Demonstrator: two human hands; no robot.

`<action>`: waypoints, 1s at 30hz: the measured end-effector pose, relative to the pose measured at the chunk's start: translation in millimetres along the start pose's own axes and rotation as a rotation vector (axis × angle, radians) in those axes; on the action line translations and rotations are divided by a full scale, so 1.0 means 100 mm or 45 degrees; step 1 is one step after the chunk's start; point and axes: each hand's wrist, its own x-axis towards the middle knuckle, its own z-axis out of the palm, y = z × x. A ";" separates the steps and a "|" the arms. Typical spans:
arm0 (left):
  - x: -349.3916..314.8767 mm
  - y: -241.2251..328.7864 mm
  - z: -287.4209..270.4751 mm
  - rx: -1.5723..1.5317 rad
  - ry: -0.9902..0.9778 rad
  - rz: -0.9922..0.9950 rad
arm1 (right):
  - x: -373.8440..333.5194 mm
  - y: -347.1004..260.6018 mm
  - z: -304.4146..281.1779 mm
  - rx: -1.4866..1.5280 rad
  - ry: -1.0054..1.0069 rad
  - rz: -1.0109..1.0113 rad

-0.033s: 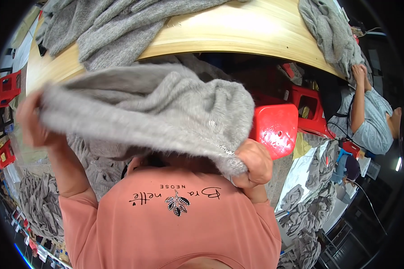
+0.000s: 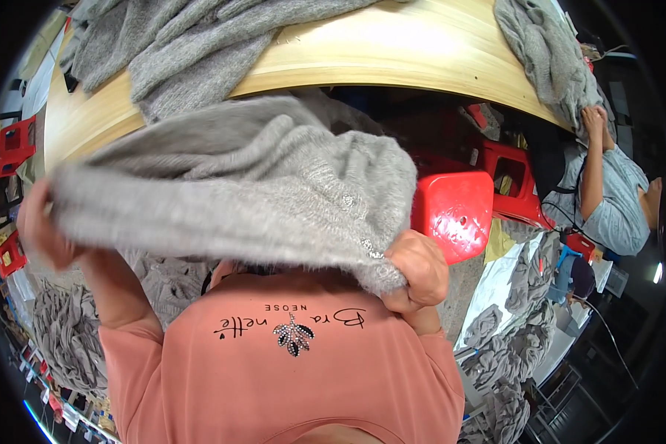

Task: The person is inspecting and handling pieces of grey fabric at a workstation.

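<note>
A fuzzy grey knit garment (image 2: 274,211) hangs stretched between my two hands in front of my chest, below the table's near edge. Its near edge runs from one hand to the other, and the cloth behind it bulges in loose folds. Small shiny beads or sequins dot it near the right end. My left hand (image 2: 48,226), blurred by motion, is closed on the garment's left end. At the right end, my right hand (image 2: 418,266) grips a bunched corner in a fist. Which part of the garment each hand holds, I cannot tell.
More grey knitwear (image 2: 192,55) lies on the pale wooden table (image 2: 392,48). A red plastic stool (image 2: 457,214) stands right of my right hand. Heaps of grey knits (image 2: 70,337) lie at the lower left and lower right. Another person (image 2: 607,192) handles grey knitwear at the far right.
My left hand has moved a little outward to the left and slightly down, pulling the garment's near edge wider. My right hand stays nearly in place.
</note>
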 end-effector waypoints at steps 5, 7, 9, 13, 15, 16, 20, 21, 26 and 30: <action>-0.43 0.22 -0.13 -0.470 -0.864 -0.305 | -0.11 0.12 0.06 -0.063 -0.036 0.065; -0.29 0.61 0.11 -0.759 -1.581 -0.351 | -0.20 0.20 0.05 -0.065 -0.033 0.104; -0.23 0.91 0.30 -1.152 -1.546 -0.465 | -0.24 0.18 0.05 -0.056 -0.026 0.149; -0.02 1.44 0.64 -1.374 -1.152 -0.360 | -0.14 0.13 0.03 -0.007 -0.036 0.115; 0.07 1.60 0.71 -1.662 -1.296 -0.469 | -0.12 0.11 0.00 -0.043 -0.008 0.104; 0.09 1.64 0.74 -1.669 -1.291 -0.462 | -0.13 0.11 -0.01 -0.078 -0.016 0.164; 0.05 1.67 0.81 -1.576 -1.317 -0.658 | -0.26 0.30 -0.02 -0.203 -0.128 0.476; -0.02 1.64 0.85 -1.628 -1.439 -0.829 | -0.26 0.34 -0.02 -0.056 -0.383 0.693; -0.13 1.66 0.81 -1.642 -1.558 -1.085 | 0.00 0.29 0.09 -0.046 -0.759 0.395; -0.07 1.69 0.80 -1.752 -1.432 -1.076 | 0.01 0.35 0.40 0.243 -0.426 0.509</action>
